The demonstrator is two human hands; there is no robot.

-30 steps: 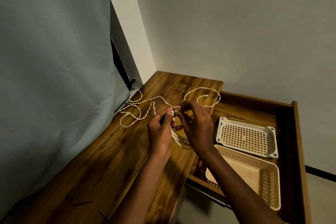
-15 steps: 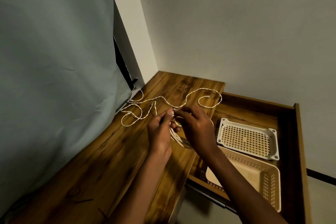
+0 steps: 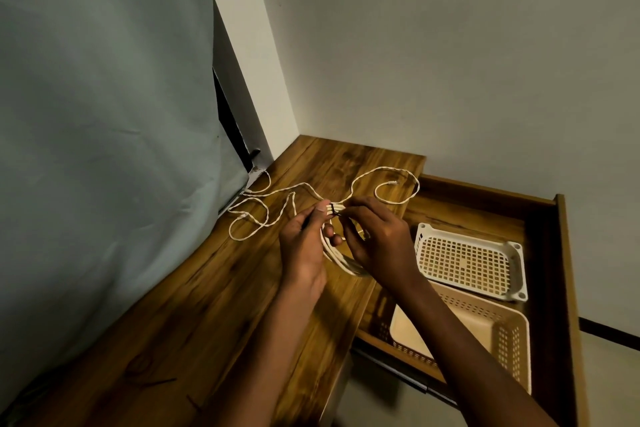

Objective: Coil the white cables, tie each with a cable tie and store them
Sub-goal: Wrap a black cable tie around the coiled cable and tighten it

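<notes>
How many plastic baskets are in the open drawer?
2. A white basket sits at the far end of the drawer, upside down it seems. A beige basket sits nearer, open side up, its near left part hidden by the right arm. More could lie under the desktop.

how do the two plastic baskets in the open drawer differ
The white perforated plastic basket lies farther back in the wooden drawer; the beige plastic basket sits nearer.
The white basket looks shallow, like a tray; the beige one is deeper with tall walls.
The white basket's base is an open grid; the beige basket's base looks solid.
Both are rectangular, hold nothing visible, and have perforated plastic.
</notes>
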